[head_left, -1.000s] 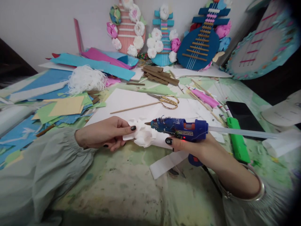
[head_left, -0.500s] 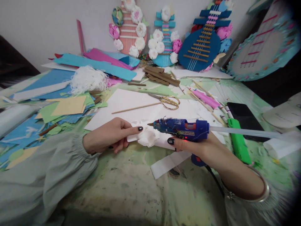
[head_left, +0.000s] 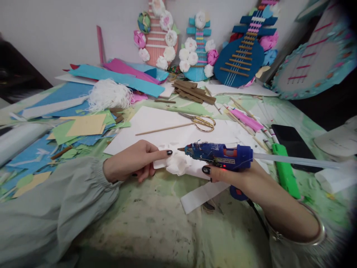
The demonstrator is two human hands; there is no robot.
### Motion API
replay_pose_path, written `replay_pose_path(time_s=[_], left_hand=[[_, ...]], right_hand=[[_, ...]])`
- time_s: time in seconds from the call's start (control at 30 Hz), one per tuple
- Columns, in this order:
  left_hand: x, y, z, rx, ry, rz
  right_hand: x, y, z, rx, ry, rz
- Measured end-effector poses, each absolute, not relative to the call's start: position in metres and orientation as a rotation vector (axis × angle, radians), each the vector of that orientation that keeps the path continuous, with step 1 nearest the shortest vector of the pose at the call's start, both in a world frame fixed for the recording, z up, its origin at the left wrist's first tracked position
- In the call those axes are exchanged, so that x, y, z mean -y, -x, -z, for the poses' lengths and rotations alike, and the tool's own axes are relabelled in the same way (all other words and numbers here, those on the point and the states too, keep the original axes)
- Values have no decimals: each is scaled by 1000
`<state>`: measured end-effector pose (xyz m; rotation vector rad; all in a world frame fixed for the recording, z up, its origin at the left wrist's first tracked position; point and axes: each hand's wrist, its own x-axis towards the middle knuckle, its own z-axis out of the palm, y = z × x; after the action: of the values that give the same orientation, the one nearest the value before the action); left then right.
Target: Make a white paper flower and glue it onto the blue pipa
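Between thumb and fingers, my left hand point(head_left: 139, 160) pinches a crumpled white paper flower point(head_left: 178, 163), a flat white end of it showing by the fingertips. My right hand point(head_left: 234, 178) is wrapped round a blue glue gun point(head_left: 217, 154) with a small red light lit. Its nozzle points left, just above the flower and near my left thumb. A long clear glue stick point(head_left: 295, 160) sticks out of its back. Under the gun a white paper strip point(head_left: 199, 199) lies on the green stained tablecloth point(head_left: 145, 223).
Gold-handled scissors point(head_left: 205, 123) and a thin wooden stick point(head_left: 164, 129) lie on white paper point(head_left: 147, 117). Coloured paper scraps point(head_left: 86, 124) spread at left. A green tool point(head_left: 286, 171) and black phone point(head_left: 292, 145) lie right. Paper instruments point(head_left: 241, 56) stand behind.
The whole view has shifted slightly, so everything appears a little further right. My hands keep the same holds, and the nozzle stays beside the white flower.
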<state>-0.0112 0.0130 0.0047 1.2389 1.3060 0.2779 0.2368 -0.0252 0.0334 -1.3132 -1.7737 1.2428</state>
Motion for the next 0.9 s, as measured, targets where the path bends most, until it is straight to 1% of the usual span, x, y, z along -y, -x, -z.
replay_pose_path(time_s=[0.43,0.9], left_hand=[[-10,4,-7,-1359,-1240,-322],[-11,2,-6,-1380,-1267,-320]], right_hand=[[27,-237,-32,1747,1346,-1192],[26,-237,-32,1728,1316,-1222]])
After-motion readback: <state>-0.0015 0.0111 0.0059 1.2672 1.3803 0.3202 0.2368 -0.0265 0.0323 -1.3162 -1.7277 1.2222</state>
